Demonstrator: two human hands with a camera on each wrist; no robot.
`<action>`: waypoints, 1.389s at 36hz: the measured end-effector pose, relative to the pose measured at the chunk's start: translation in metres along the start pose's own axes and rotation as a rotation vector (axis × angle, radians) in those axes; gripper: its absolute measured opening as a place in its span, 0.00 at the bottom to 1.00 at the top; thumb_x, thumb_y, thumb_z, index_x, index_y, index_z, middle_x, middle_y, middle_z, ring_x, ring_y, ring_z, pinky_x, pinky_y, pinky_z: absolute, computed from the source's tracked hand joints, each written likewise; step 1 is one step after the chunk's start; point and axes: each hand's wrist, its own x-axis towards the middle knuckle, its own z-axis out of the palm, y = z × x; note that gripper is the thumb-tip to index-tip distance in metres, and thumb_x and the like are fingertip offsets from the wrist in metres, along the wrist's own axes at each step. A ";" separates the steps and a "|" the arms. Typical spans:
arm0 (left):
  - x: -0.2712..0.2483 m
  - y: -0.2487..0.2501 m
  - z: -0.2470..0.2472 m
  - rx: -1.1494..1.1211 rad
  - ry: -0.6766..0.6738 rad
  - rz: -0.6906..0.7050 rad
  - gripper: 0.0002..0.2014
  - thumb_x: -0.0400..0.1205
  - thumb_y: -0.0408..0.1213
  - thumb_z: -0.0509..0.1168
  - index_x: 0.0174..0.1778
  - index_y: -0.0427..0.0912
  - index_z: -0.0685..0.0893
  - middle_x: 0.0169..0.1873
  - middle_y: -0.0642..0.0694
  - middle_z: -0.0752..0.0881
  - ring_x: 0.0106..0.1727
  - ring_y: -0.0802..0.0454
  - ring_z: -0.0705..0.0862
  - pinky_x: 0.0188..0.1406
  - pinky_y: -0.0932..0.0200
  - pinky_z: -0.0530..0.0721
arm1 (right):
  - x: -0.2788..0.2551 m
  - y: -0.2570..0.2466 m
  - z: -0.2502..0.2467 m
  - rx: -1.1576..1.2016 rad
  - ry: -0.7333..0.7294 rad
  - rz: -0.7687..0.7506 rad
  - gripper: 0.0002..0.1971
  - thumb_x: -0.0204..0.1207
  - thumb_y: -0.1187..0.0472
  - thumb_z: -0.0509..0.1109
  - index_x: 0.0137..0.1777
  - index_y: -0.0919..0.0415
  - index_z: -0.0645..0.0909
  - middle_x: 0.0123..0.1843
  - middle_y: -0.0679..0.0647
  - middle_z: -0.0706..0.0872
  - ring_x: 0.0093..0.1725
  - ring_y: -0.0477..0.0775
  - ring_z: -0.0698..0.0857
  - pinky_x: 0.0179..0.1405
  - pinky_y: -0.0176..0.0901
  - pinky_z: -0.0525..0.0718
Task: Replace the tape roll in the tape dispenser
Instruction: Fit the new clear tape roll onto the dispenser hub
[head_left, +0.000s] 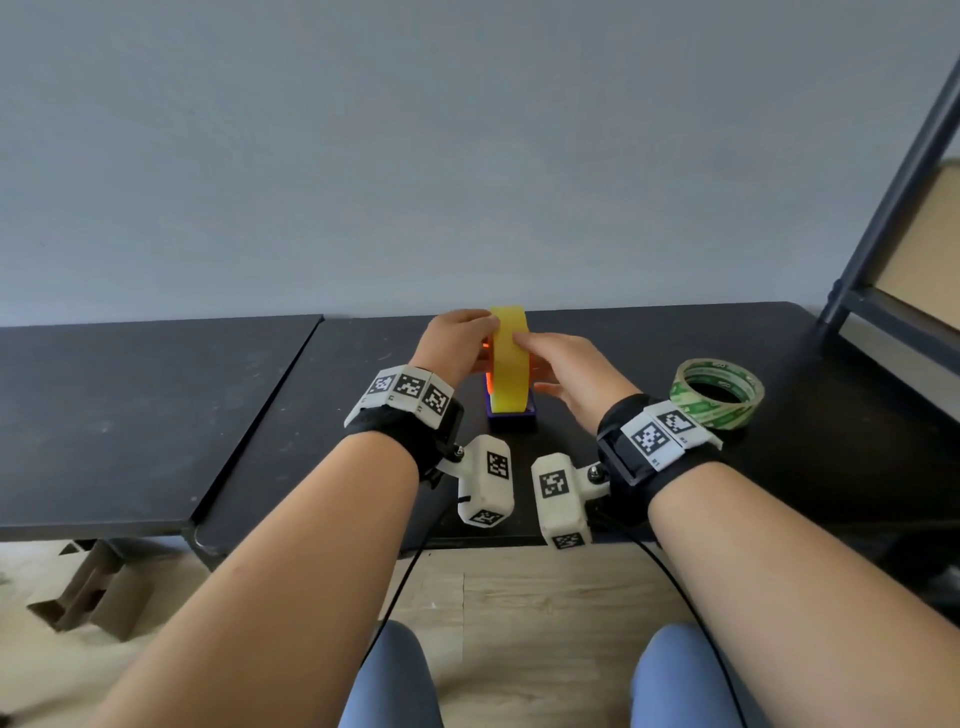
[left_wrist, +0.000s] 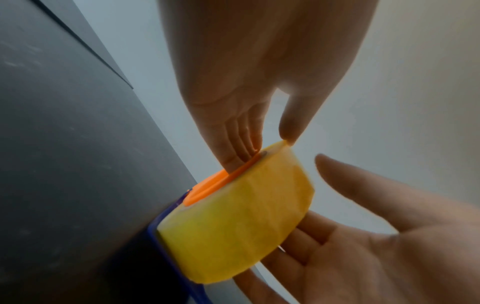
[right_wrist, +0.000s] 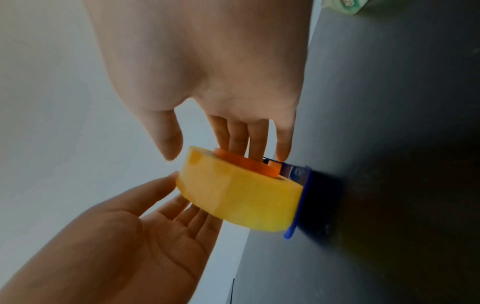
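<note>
A yellow tape roll (head_left: 509, 364) stands on edge on an orange hub (left_wrist: 207, 185) in the blue tape dispenser (head_left: 511, 415), on the black table (head_left: 675, 338). My left hand (head_left: 480, 330) lies against the roll's left side, its straight fingers (left_wrist: 233, 144) flat on the hub and the thumb tip on the rim. My right hand (head_left: 537, 358) is on the roll's right side; its straight fingers (right_wrist: 257, 135) touch the hub and the dispenser's frame (right_wrist: 301, 201), and the thumb is just off the rim. Neither hand curls round the roll (right_wrist: 239, 199).
A green-printed tape roll (head_left: 719, 395) lies flat on the table to the right of my right wrist. A second black table (head_left: 130, 415) adjoins on the left. A dark shelf frame (head_left: 893, 208) rises at the right. Folded cardboard (head_left: 93, 587) lies on the floor.
</note>
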 end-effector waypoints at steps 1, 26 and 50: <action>0.001 -0.001 -0.001 -0.009 0.001 -0.004 0.13 0.84 0.31 0.63 0.64 0.34 0.82 0.47 0.37 0.85 0.42 0.44 0.86 0.43 0.54 0.87 | 0.002 -0.001 0.000 0.012 0.006 0.015 0.32 0.66 0.34 0.68 0.63 0.56 0.85 0.59 0.54 0.90 0.60 0.55 0.88 0.66 0.55 0.83; 0.008 -0.005 0.000 0.009 0.014 0.005 0.23 0.81 0.35 0.70 0.72 0.37 0.76 0.45 0.39 0.85 0.35 0.46 0.85 0.48 0.47 0.88 | 0.006 -0.020 0.001 0.031 0.095 0.081 0.20 0.78 0.51 0.63 0.62 0.63 0.82 0.59 0.63 0.88 0.58 0.62 0.88 0.63 0.57 0.84; 0.002 -0.001 0.008 0.226 0.010 0.126 0.19 0.88 0.40 0.56 0.75 0.52 0.77 0.51 0.44 0.86 0.46 0.44 0.86 0.51 0.40 0.90 | -0.002 -0.017 0.004 0.065 0.114 0.109 0.24 0.69 0.56 0.64 0.62 0.68 0.82 0.62 0.67 0.87 0.61 0.65 0.86 0.61 0.56 0.84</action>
